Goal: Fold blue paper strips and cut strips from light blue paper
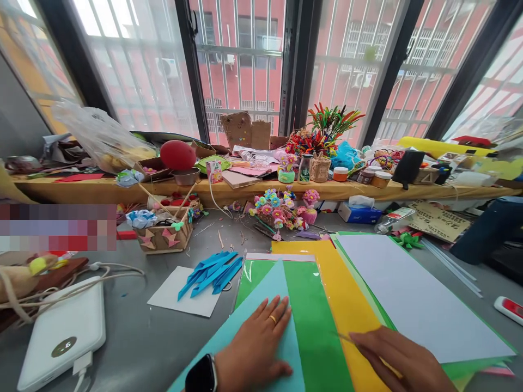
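Observation:
My left hand (257,340), with a ring and a watch on its wrist, lies flat with fingers spread on a light blue sheet of paper (272,283) that tapers to a point. That sheet rests on a green sheet (316,332) in a clear sleeve, over yellow paper (347,294). To the right, my right hand (402,356) pinches a thin pointed tool (345,337) above the yellow and green sheets. The tool is blurred and its kind is not clear. Folded blue paper strips (212,275) sit on a white card (180,291) left of the green sheet.
White paper (420,294) tops a coloured stack at right. A paper-decorated box (165,237) and a white power bank (65,332) with cables stand left. Behind are a bunch of craft flowers (278,209), a tissue pack (359,211), a clear bottle (394,219) and a cluttered ledge (229,189).

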The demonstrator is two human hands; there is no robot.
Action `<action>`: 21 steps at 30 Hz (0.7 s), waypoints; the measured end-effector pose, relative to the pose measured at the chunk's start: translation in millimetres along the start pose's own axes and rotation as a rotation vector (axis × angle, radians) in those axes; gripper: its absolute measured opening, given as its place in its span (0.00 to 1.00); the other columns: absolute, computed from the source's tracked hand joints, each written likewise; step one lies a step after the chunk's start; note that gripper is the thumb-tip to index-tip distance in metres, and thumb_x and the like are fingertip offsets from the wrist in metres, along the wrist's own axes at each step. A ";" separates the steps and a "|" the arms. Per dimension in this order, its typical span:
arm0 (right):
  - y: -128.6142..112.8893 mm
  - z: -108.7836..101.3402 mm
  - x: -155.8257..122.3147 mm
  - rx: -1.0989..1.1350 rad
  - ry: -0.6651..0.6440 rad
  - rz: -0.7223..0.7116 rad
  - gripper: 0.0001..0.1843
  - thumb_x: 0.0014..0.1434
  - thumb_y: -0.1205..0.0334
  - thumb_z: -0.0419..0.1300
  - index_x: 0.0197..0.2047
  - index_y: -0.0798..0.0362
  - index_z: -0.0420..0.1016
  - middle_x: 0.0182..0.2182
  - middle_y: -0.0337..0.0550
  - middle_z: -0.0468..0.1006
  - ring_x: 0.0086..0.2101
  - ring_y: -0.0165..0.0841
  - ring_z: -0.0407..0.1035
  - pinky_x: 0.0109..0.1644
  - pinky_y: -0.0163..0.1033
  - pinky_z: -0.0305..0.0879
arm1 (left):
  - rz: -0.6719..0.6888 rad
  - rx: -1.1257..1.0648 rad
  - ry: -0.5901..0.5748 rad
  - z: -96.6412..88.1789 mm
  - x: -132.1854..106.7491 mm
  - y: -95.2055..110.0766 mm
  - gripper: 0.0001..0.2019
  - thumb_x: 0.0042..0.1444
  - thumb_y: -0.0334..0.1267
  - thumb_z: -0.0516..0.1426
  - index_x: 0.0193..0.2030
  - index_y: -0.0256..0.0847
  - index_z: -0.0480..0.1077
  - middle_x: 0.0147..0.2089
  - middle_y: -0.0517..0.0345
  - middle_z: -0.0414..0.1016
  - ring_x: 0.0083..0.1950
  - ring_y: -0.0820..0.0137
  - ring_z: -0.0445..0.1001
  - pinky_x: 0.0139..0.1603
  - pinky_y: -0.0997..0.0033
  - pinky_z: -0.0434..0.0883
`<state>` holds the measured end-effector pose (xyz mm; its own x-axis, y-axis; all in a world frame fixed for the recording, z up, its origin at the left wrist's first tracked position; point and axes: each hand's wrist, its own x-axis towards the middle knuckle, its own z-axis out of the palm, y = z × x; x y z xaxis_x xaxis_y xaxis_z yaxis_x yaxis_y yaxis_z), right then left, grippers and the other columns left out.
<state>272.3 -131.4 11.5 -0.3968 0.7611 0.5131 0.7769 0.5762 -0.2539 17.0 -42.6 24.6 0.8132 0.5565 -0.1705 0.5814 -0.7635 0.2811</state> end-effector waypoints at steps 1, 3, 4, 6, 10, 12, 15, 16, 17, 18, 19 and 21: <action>1.6 1.6 5.0 0.001 0.027 0.006 0.11 0.59 0.66 0.50 0.44 0.51 0.68 0.29 0.43 0.76 0.29 0.30 0.71 0.30 0.29 0.67 | 0.039 -0.009 -0.033 -5.6 -3.5 -0.6 0.38 0.45 0.45 0.59 0.60 0.34 0.49 0.63 0.44 0.45 0.62 0.56 0.45 0.59 0.53 0.51; 4.6 8.0 14.0 0.003 0.042 0.061 0.09 0.59 0.64 0.48 0.39 0.52 0.69 0.26 0.42 0.75 0.25 0.29 0.70 0.27 0.29 0.65 | 0.100 -0.029 -0.046 -13.0 -7.6 -2.0 0.34 0.43 0.39 0.61 0.58 0.37 0.54 0.61 0.48 0.52 0.61 0.58 0.51 0.59 0.57 0.53; 5.4 12.4 18.5 0.003 0.036 0.108 0.10 0.60 0.63 0.48 0.37 0.52 0.69 0.24 0.41 0.74 0.23 0.28 0.69 0.26 0.29 0.64 | 0.098 -0.033 -0.016 -13.1 -7.7 -2.7 0.30 0.45 0.38 0.60 0.56 0.38 0.57 0.60 0.50 0.57 0.60 0.60 0.54 0.59 0.58 0.54; 5.4 23.3 28.3 -0.004 -0.012 0.204 0.11 0.60 0.61 0.47 0.34 0.53 0.69 0.21 0.39 0.72 0.19 0.27 0.66 0.23 0.29 0.62 | 0.035 -0.006 0.109 -4.3 -4.3 -4.6 0.21 0.51 0.38 0.55 0.53 0.38 0.60 0.57 0.50 0.62 0.59 0.62 0.57 0.59 0.58 0.55; 2.6 48.7 52.3 -0.078 -0.165 0.226 0.11 0.58 0.61 0.49 0.30 0.53 0.70 0.19 0.38 0.72 0.20 0.29 0.66 0.24 0.31 0.59 | 0.068 0.098 0.264 33.5 7.0 -11.6 0.37 0.51 0.53 0.50 0.60 0.28 0.47 0.62 0.37 0.46 0.62 0.52 0.45 0.57 0.50 0.54; 3.2 60.4 63.6 -0.114 -0.267 0.271 0.09 0.57 0.63 0.51 0.30 0.53 0.70 0.21 0.39 0.74 0.22 0.30 0.68 0.25 0.31 0.58 | 0.101 0.130 0.297 48.2 9.5 -15.2 0.37 0.53 0.52 0.48 0.62 0.30 0.41 0.64 0.39 0.42 0.63 0.54 0.41 0.59 0.51 0.52; 7.6 72.0 74.6 -0.141 -0.342 0.301 0.08 0.56 0.63 0.52 0.29 0.53 0.70 0.23 0.40 0.76 0.24 0.32 0.70 0.26 0.31 0.57 | 0.113 0.153 0.329 57.1 8.9 -18.2 0.36 0.54 0.51 0.47 0.62 0.31 0.38 0.64 0.41 0.40 0.63 0.55 0.40 0.59 0.52 0.51; 9.4 73.9 76.5 -0.145 -0.350 0.305 0.07 0.56 0.62 0.53 0.30 0.53 0.70 0.24 0.40 0.76 0.25 0.32 0.70 0.25 0.31 0.57 | 0.114 0.155 0.339 57.7 8.2 -18.6 0.36 0.54 0.51 0.47 0.63 0.32 0.37 0.64 0.41 0.40 0.63 0.55 0.40 0.59 0.52 0.51; 11.2 75.0 77.7 -0.147 -0.355 0.309 0.07 0.56 0.62 0.53 0.30 0.53 0.70 0.24 0.40 0.77 0.25 0.33 0.70 0.25 0.31 0.56 | 0.112 0.156 0.347 57.7 7.6 -18.7 0.36 0.54 0.51 0.47 0.63 0.32 0.37 0.64 0.41 0.40 0.63 0.55 0.40 0.59 0.52 0.51; 12.8 75.4 78.4 -0.152 -0.361 0.313 0.07 0.56 0.61 0.53 0.30 0.53 0.70 0.24 0.40 0.77 0.25 0.33 0.71 0.25 0.31 0.56 | 0.107 0.154 0.353 57.5 7.0 -18.7 0.36 0.54 0.51 0.47 0.63 0.32 0.37 0.64 0.41 0.40 0.63 0.54 0.40 0.59 0.52 0.51; 14.1 75.3 79.0 -0.157 -0.366 0.316 0.08 0.56 0.61 0.52 0.30 0.53 0.69 0.24 0.40 0.77 0.25 0.32 0.71 0.25 0.31 0.55 | 0.098 0.151 0.354 57.3 6.5 -18.7 0.36 0.54 0.51 0.47 0.63 0.33 0.37 0.64 0.41 0.40 0.63 0.54 0.40 0.59 0.52 0.52; 16.0 74.7 80.2 -0.165 -0.376 0.317 0.09 0.58 0.60 0.51 0.30 0.52 0.69 0.24 0.39 0.77 0.25 0.31 0.70 0.25 0.30 0.55 | 0.077 0.140 0.343 57.4 5.8 -18.9 0.36 0.54 0.52 0.46 0.63 0.35 0.37 0.64 0.42 0.41 0.63 0.54 0.40 0.58 0.51 0.53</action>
<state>216.3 -38.9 -12.7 -0.2538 0.9627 0.0941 0.9421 0.2681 -0.2013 12.3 -43.8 -35.9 0.8124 0.5551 0.1785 0.5363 -0.8315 0.1450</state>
